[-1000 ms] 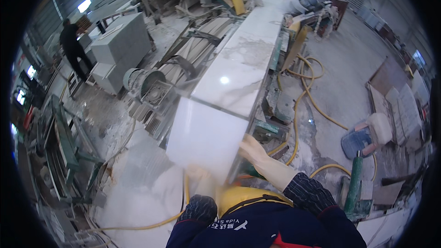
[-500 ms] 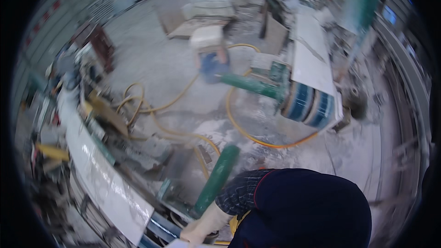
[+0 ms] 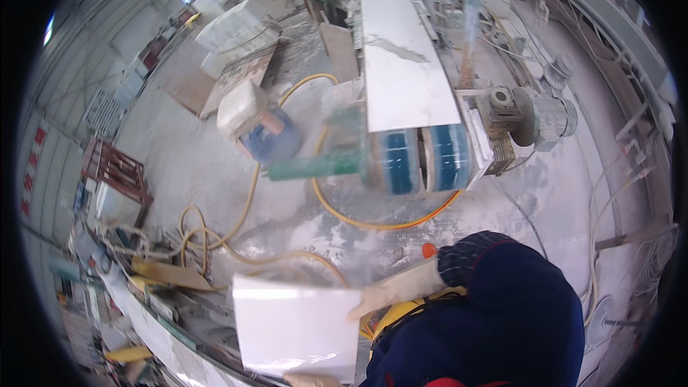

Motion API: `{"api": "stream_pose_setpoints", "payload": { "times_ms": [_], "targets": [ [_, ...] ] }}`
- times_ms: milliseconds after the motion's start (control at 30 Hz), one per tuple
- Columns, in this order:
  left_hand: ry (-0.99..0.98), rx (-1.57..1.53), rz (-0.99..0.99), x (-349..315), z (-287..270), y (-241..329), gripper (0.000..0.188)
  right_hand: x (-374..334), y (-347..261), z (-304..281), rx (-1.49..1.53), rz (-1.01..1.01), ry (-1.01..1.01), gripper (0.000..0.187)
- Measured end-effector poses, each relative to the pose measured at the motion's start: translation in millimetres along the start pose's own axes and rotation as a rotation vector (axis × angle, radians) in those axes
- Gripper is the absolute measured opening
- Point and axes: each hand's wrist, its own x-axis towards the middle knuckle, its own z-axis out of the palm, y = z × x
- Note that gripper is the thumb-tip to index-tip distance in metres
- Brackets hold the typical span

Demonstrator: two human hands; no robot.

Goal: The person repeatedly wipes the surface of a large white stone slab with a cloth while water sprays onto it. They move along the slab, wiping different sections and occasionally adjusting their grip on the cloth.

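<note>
Grasping a glossy white slab (image 3: 295,326), I clasp its right edge with right fingers (image 3: 364,305), near edge with left fingers (image 3: 309,380).

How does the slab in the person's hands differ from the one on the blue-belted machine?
Shape: the held slab is short and roughly square; the far slab is a long strip.
Surface: the held slab looks plain white; the far slab carries a grey patch.
Support: the right hand and left hand are at the held slab's edges; the far slab lies on the blue-belted machine.
Shared: both are flat and mainly white.
</note>
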Motion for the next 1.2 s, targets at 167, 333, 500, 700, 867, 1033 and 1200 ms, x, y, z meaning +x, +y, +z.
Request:
{"api": "stream_pose_setpoints", "payload": {
  "times_ms": [167,333,500,700,867,1033,1200],
  "targets": [
    [-0.511,1.174,0.713,-80,153,54,0.033,-140,-58,-69,0.023,0.128,0.456,0.056],
    [-0.895,0.237,-0.06,-166,273,76,0.053,-242,-48,-85,0.131,-0.106,0.77,0.049],
    [-1.198,0.347,0.063,-203,342,71,0.052,-265,-21,-78,0.385,-0.249,1.065,0.048],
    [-1.334,0.422,0.135,-224,382,76,0.056,-263,-13,-87,0.622,-0.429,1.088,0.049],
    [-1.455,0.512,0.145,-214,415,88,0.058,-246,-24,-93,0.735,-0.482,1.055,0.049],
    [-1.441,0.63,0.403,-202,439,78,0.06,-233,-34,-94,0.762,-0.451,1.095,0.049],
    [-1.402,0.679,0.352,-199,452,71,0.06,-225,-30,-100,0.782,-0.463,1.13,0.048]
  ]
}}
